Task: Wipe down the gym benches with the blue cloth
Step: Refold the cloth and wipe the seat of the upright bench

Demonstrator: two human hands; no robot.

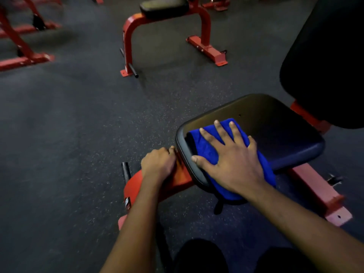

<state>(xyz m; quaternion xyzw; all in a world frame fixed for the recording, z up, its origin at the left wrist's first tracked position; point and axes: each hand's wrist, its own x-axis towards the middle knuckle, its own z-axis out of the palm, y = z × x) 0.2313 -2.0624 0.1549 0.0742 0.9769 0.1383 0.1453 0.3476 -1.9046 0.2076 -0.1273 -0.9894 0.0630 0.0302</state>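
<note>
Two hands (pixel 157 164) (pixel 234 164), one blue cloth (pixel 204 148), two red-framed benches (pixel 177 183) (pixel 130 32), three black pads (pixel 275 125) (pixel 163 6) (pixel 325 56)

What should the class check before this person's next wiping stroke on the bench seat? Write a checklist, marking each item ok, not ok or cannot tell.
1. Blue cloth on the seat pad: ok.
2. Right hand flat on the cloth: ok.
3. Left hand grips the red frame for support: ok.
4. Cloth wholly on the pad: not ok, one end hangs over the near edge.
5. Cloth damp: cannot tell.
</note>
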